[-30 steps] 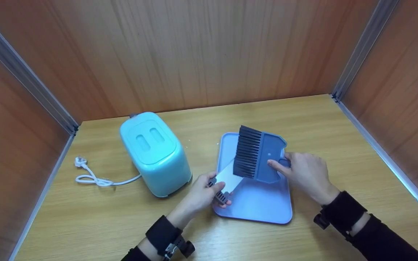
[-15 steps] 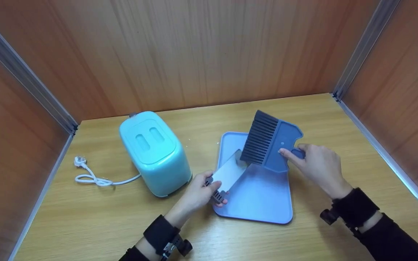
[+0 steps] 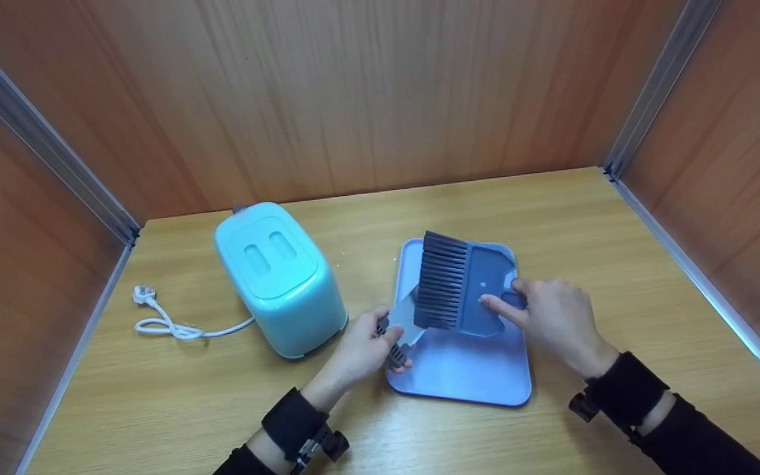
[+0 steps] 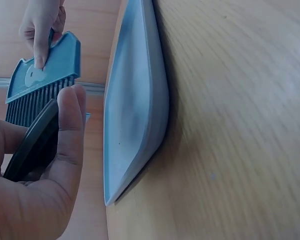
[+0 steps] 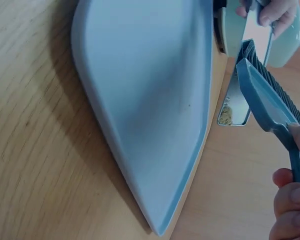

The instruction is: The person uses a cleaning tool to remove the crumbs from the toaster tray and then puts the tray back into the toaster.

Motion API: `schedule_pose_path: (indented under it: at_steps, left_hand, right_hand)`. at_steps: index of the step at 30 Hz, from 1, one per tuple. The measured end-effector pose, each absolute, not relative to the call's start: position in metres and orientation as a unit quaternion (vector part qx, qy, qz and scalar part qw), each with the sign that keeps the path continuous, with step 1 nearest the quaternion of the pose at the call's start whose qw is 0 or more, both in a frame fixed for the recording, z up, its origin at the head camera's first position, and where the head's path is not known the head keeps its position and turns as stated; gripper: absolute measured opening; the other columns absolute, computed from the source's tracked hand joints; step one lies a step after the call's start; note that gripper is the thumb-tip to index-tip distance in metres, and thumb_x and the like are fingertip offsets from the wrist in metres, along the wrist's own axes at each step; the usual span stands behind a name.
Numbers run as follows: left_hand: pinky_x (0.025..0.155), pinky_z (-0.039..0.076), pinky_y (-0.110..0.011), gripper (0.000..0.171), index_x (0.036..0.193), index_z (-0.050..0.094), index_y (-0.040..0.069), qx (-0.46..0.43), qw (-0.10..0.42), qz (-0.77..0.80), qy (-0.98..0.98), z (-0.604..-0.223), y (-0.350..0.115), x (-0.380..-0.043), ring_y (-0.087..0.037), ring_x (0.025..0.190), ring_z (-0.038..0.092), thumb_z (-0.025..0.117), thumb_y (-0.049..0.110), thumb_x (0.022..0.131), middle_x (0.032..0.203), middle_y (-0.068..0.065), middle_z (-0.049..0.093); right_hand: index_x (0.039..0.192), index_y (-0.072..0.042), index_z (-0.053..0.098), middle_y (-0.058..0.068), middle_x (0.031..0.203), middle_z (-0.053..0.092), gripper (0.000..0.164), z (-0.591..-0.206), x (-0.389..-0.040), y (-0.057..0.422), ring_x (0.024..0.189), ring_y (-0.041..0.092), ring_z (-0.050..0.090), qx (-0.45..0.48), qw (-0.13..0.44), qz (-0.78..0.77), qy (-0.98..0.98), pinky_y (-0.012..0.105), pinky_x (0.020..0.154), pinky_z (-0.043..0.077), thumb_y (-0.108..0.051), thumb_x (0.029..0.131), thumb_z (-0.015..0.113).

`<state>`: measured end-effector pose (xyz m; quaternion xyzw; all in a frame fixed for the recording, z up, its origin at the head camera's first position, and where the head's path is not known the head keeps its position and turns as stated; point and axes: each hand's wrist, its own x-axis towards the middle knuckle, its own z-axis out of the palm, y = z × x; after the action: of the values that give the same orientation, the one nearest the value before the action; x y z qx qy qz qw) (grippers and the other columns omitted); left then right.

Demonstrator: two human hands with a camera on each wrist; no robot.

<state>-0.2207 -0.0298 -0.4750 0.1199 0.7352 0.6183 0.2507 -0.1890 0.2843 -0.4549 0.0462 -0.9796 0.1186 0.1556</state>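
My left hand (image 3: 361, 348) grips a toaster's crumb tray (image 3: 404, 315) by its dark slotted end, thumb on top. The crumb tray is a thin metal strip, tilted above a light blue plastic tray (image 3: 469, 373). My right hand (image 3: 561, 323) pinches a blue brush (image 3: 483, 285) by its short handle, thumb flat on the body. Its dark bristles (image 3: 441, 280) lie across the crumb tray, close to my left hand. In the right wrist view, brown crumbs (image 5: 225, 114) sit at the metal strip's far end. The bristles hide part of the strip.
A turquoise toaster (image 3: 287, 284) with a lid stands left of the plastic tray. Its white cord and plug (image 3: 145, 295) lie farther left on the wooden table (image 3: 175, 402). Wood panels (image 3: 380, 99) enclose the back and both sides.
The brush moved up and right along the crumb tray, then came back down and left over it, nearer my left hand. My left hand has stayed almost still.
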Motion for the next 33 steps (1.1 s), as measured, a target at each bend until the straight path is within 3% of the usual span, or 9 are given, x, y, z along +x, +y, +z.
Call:
schedule_pose_path:
  at_steps: [5, 13, 25, 33]
  left_hand:
    - [0.07, 0.069, -0.042, 0.035, 0.144, 0.054, -0.005, 0.134, 0.246, 0.611, 0.741, -0.472, -0.032, -0.222, -0.022, 0.071, 0.078, 0.052, 0.005, 0.111, 0.108, -0.025, 0.072]
    - [0.072, 0.069, -0.042, 0.036, 0.147, 0.053, -0.001, 0.129, 0.268, 0.595, 0.746, -0.465, -0.036, -0.224, -0.025, 0.076, 0.08, 0.051, 0.007, 0.112, 0.113, -0.023, 0.073]
    - [0.068, 0.069, -0.038, 0.037, 0.146, 0.054, -0.002, 0.146, 0.254, 0.578, 0.762, -0.467, -0.037, -0.222, -0.024, 0.072, 0.078, 0.053, 0.006, 0.11, 0.113, -0.023, 0.071]
    - [0.064, 0.068, -0.041, 0.026, 0.133, 0.059, -0.005, 0.161, 0.226, 0.564, 0.778, -0.471, -0.037, -0.226, -0.023, 0.066, 0.076, 0.054, 0.004, 0.109, 0.103, -0.023, 0.072]
  right_hand:
    - [0.062, -0.019, 0.041, -0.007, 0.057, 0.022, 0.064, -0.459, -0.19, 0.288, 0.046, 0.013, 0.028, 0.049, 0.18, 0.101, -0.977, 0.026, 0.05, 0.014, -0.063, 0.096, 0.073]
    - [0.072, -0.009, 0.067, -0.006, 0.054, 0.027, 0.056, -0.464, -0.19, 0.301, 0.043, 0.013, 0.03, 0.049, 0.22, 0.062, -0.972, 0.026, 0.047, 0.014, -0.059, 0.096, 0.075]
    - [0.07, -0.006, 0.066, -0.005, 0.052, 0.03, 0.056, -0.465, -0.194, 0.314, 0.042, 0.012, 0.027, 0.055, 0.259, 0.034, -0.964, 0.026, 0.046, 0.012, -0.056, 0.093, 0.079]
    - [0.076, -0.004, 0.07, -0.005, 0.053, 0.027, 0.053, -0.455, -0.195, 0.316, 0.043, 0.011, 0.022, 0.05, 0.291, 0.045, -0.954, 0.027, 0.046, 0.012, -0.053, 0.092, 0.082]
